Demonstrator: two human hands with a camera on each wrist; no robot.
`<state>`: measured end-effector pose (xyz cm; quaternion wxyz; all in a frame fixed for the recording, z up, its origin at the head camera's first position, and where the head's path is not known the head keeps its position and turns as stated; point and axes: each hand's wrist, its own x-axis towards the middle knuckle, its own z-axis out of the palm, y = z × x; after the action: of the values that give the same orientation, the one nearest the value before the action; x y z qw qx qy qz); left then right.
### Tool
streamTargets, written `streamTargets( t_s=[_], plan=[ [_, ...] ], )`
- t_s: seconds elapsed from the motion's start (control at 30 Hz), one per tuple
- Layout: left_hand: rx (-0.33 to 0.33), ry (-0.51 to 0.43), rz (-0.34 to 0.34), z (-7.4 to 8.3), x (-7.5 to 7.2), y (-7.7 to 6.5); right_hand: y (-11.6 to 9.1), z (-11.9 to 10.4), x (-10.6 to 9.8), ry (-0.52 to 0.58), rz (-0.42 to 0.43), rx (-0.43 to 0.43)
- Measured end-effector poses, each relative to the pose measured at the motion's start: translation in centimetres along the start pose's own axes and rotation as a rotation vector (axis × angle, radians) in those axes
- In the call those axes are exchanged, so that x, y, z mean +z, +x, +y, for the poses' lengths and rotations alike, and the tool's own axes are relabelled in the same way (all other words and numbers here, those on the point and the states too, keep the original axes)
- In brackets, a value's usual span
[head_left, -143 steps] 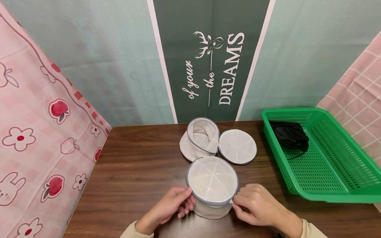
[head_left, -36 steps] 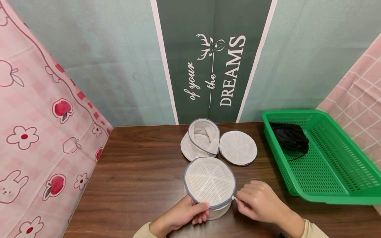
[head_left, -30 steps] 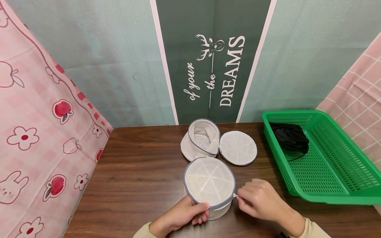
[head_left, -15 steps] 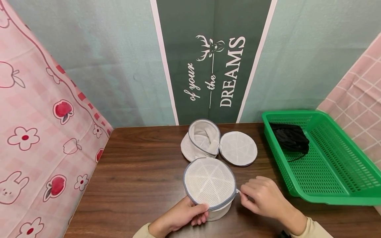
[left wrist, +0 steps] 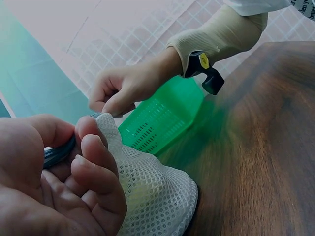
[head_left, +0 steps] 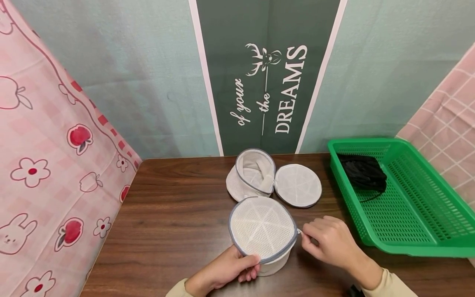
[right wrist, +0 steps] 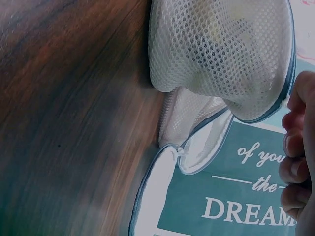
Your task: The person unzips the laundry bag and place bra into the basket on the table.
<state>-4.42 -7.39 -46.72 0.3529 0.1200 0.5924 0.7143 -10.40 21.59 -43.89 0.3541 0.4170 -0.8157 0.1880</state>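
Observation:
A round white mesh laundry bag (head_left: pixel 261 225) with a grey zipper rim stands near the front of the table, its lid lying over the top. My left hand (head_left: pixel 231 266) grips the rim at the front, thumb on top and fingers curled below. At the bag's right side, my right hand (head_left: pixel 330 243) pinches the small white zipper pull (head_left: pixel 299 232). Pale contents show faintly through the mesh (right wrist: pixel 211 44) in the right wrist view, too blurred to name. Behind it lies a second mesh bag (head_left: pixel 241 185), unzipped, with its round lid (head_left: pixel 298 185) folded out to the right.
On the right stands a green plastic basket (head_left: pixel 343 198) with a black cloth-like bundle (head_left: pixel 361 173) inside. Fabric hangings enclose the table (head_left: pixel 167 218) at the back and sides. A black camera mount (left wrist: pixel 204 69) sits on my right wrist.
My right hand has drawn the zipper pull along the rim, from the front right toward the back right. My left hand has shifted from the bag's left side to its front.

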Motion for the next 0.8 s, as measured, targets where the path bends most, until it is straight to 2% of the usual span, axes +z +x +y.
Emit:
streamTargets(
  t_s=[0.43, 0.8],
  plan=[
    [0.001, -0.006, 0.007, 0.05, 0.04, 0.04, -0.72, 0.99, 0.75, -0.073, 0.005, 0.090],
    [-0.007, -0.036, 0.018, -0.32, 0.00, 0.15, -0.77, 0.86, 0.78, -0.076, 0.006, 0.084]
  ],
)
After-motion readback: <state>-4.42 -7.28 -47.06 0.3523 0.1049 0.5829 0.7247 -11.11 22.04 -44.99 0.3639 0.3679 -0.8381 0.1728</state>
